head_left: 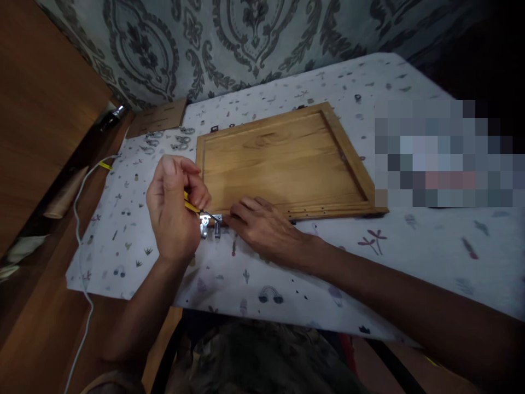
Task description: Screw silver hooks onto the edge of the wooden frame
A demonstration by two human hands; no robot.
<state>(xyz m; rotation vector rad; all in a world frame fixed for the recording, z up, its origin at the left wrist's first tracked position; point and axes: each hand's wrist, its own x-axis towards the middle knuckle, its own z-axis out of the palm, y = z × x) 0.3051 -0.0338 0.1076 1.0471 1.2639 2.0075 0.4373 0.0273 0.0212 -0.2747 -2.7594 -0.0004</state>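
A wooden cabinet door panel [283,161] lies flat on a table covered with patterned white paper [410,257]. My left hand [174,210] is closed round a yellow-handled screwdriver [191,205], its tip at a small metal hinge [210,223] on the panel's near left corner. Beside it, my right hand [266,227] lies on the panel's near edge with fingers closed against the hinge, steadying it.
Several more metal hinges [178,141] lie beyond the panel's left corner, next to a cardboard piece [158,117]. A white cable [80,230] runs down the left over the wooden floor. A blurred patch covers the table's right side.
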